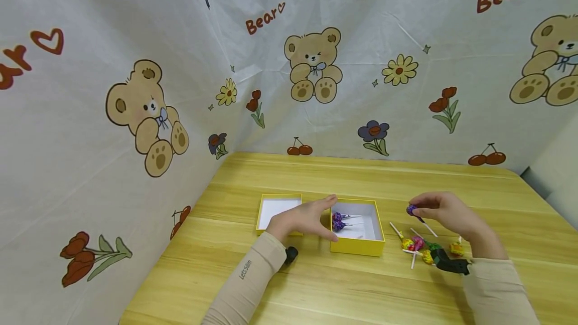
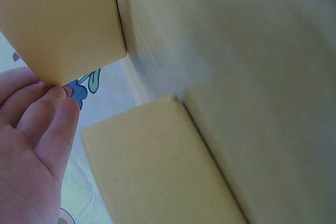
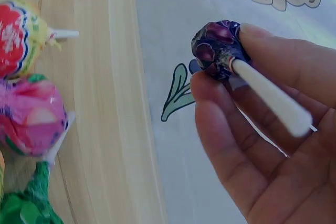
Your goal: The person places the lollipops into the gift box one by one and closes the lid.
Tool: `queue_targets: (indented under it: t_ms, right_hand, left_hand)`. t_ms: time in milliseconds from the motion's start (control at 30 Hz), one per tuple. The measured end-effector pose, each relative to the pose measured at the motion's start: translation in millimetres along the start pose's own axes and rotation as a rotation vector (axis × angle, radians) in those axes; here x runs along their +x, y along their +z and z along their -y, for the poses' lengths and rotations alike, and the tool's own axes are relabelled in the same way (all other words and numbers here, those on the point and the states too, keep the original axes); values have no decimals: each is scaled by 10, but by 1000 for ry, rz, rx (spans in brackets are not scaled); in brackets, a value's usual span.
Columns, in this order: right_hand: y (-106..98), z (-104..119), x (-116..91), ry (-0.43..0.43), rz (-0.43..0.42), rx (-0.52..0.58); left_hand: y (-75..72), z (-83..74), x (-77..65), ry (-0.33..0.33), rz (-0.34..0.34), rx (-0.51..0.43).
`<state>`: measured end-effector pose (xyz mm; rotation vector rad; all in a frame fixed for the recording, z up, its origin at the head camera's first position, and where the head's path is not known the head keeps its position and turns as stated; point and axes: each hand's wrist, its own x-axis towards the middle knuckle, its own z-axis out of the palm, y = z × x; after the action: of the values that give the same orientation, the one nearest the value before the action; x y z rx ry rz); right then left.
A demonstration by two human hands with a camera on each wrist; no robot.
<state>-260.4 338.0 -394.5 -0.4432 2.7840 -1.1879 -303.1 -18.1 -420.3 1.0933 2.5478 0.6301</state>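
Note:
My right hand [image 1: 444, 212] pinches a purple-wrapped lollipop [image 3: 219, 48] by its head, the white stick pointing down, above the table. Several lollipops lie below it, including a pink one [image 3: 34, 114], a green one [image 3: 29, 203] and a yellow-and-red one [image 3: 18, 38]. At the left side of a yellow box [image 1: 358, 247], my left hand [image 1: 304, 218] is spread with fingers and thumb apart. Its fingertips touch the box wall in the left wrist view. Inside the box, two purple lollipops [image 1: 338, 225] lie near the left wall.
A shallow box lid [image 1: 273, 209], yellow-edged and white inside, lies left of the box, partly covered by my left hand. All stand on a wooden table [image 1: 316, 290]. Behind it hangs a white cloth [image 1: 352, 129] printed with bears and flowers.

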Motion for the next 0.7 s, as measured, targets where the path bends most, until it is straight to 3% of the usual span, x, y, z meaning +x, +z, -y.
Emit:
queue_targets:
  t_ms: [200,433,700]
  right_hand:
    - [62,93,37,-33,-14,17]
    - [88,199,51,30,-25,126]
    - [156,277,106,-48,-73,87]
  left_hand:
    - [0,1,-8,-2,1,-9]
    - [0,5,7,0,0,-2]
    - [-7,0,-4,8,-1,-10]
